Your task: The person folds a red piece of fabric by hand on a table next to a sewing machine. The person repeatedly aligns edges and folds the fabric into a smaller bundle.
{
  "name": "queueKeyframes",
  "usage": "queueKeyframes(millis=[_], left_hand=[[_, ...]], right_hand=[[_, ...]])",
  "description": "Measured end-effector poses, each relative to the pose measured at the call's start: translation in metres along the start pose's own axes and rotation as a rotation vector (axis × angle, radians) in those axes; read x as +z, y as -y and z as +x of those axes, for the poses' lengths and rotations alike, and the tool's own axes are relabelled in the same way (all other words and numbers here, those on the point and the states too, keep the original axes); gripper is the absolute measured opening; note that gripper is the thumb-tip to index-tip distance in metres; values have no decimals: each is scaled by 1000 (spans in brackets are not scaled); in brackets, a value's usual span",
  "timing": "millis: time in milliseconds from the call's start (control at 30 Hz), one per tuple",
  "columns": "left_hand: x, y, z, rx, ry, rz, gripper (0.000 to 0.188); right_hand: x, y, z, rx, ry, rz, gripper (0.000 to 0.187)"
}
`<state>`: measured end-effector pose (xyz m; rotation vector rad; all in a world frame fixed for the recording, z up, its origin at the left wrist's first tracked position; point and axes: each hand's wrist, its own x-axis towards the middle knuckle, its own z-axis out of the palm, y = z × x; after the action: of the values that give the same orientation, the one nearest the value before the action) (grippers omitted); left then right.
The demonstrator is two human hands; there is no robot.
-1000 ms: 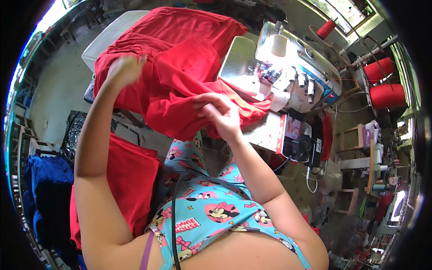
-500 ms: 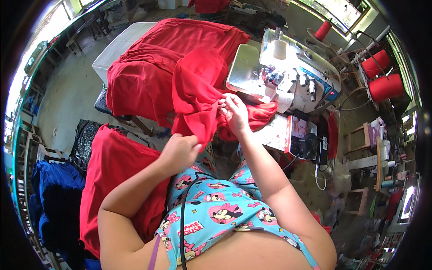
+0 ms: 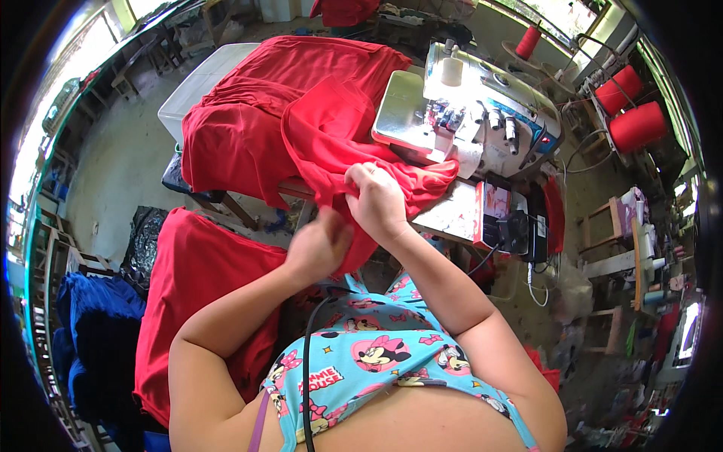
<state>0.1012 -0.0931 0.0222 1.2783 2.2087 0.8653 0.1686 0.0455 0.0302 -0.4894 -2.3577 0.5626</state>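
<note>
A loose piece of red fabric (image 3: 320, 135) hangs over the table edge in front of me. My right hand (image 3: 374, 197) is closed on it, knuckles up, close to the sewing machine (image 3: 489, 105). Just to the left and lower, my left hand (image 3: 319, 245) is curled at the hanging part of the same cloth; it is smeared by motion, and its fingertips are hidden. Part of the cloth runs right, bunching below the machine's metal plate (image 3: 401, 105). Behind it lies a broad spread of red fabric (image 3: 233, 143) over the table.
More red fabric (image 3: 199, 301) drapes at my left, beside dark blue cloth (image 3: 94, 316) and a black plastic bag (image 3: 143, 241). A white bin (image 3: 181, 105) stands behind the table. Red thread cones (image 3: 636, 128) stand at the right. A black cable (image 3: 307, 361) runs down my front.
My right hand has turned over and moved slightly down and left, closing on the cloth. The left hand has shifted right toward it. The cloth between them has been pulled and refolded.
</note>
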Motion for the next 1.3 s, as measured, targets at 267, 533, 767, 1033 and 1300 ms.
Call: queueKeyframes(millis=[267, 533, 767, 1033, 1300], left_hand=[[-10, 25, 37, 78, -730, -44, 20], [-71, -10, 13, 289, -827, 19, 21], [-75, -13, 12, 404, -789, 121, 41], [-58, -45, 13, 398, -771, -9, 35], [-76, -8, 9, 463, -710, 151, 46]], right_hand=[[-24, 38, 19, -97, -316, -188, 21], [-59, 17, 11, -216, -153, 84, 19], [-89, 19, 20, -32, -208, 253, 29], [14, 41, -5, 25, -279, -164, 31], [-64, -3, 8, -120, -251, 86, 45]])
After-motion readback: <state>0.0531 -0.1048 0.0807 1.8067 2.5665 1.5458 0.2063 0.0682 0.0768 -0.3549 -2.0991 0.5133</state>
